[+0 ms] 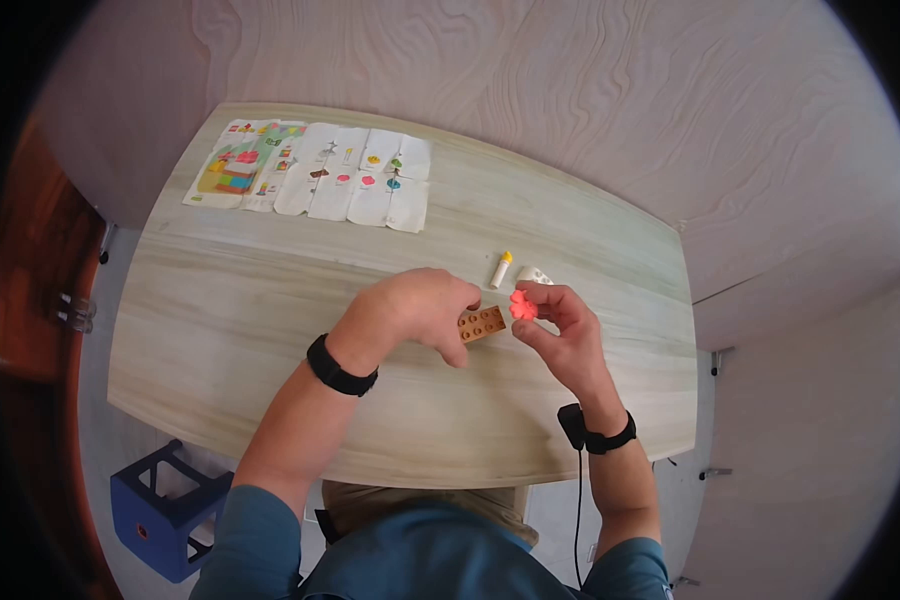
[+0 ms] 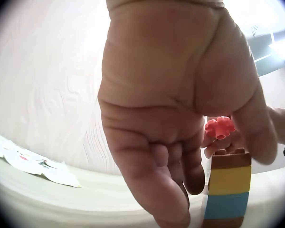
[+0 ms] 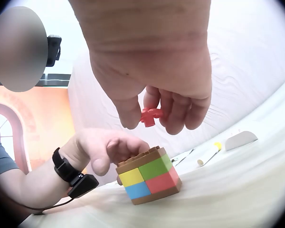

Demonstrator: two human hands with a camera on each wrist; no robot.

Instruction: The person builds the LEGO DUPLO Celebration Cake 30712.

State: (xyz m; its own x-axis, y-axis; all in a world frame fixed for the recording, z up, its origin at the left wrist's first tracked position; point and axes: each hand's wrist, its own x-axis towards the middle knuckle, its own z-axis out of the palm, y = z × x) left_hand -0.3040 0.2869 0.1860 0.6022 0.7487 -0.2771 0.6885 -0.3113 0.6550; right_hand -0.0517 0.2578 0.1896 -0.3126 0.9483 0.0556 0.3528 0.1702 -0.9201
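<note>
A red flower-shaped toy piece (image 1: 523, 306) is pinched between the thumb and fingers of my right hand (image 1: 575, 338), above the table. Just left of it stands a stack of toy building bricks (image 3: 152, 176). Brown bricks form its studded top and its base, with yellow, green, blue and red ones between. My left hand (image 1: 410, 312) is at the stack's left side, thumb and fingers spread apart around its near end. In the left wrist view, the left fingers bend loosely beside the stack (image 2: 229, 183), and no piece lies in that palm.
Beyond the stack lies a white candle piece with a yellow tip (image 1: 501, 270). A white rounded piece (image 1: 534, 274) sits beside it, partly behind the right hand. A creased picture sheet (image 1: 295, 205) is spread at the table's far left. A blue stool (image 1: 160, 520) stands below the left edge.
</note>
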